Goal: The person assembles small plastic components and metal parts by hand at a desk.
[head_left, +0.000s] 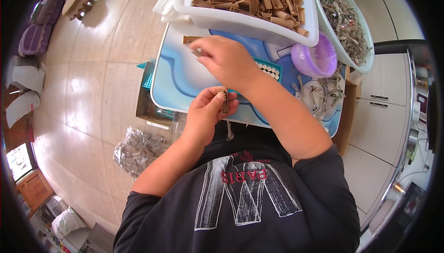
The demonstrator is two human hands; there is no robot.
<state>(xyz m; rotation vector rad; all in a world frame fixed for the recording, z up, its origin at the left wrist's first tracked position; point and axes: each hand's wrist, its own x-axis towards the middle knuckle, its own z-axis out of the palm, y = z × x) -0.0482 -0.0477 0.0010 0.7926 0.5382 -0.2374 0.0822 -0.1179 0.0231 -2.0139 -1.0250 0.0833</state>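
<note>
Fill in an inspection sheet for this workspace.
Surface: blue-and-white patterned tabletop, partly covered.
Work things: brown elongated plastic casing in left hand; similar brown piece beside right hand.
Clutter: white rectangular plastic tub of brown casings, purple round plastic bowl, teal rectangular tray of white round pieces.
Hands: left pinches casing; right blurred, grip unclear.
Cables: tangled pale wire-like strands, tabletop's right side.
Surroundings: beige tiled floor, white cabinets.
</note>
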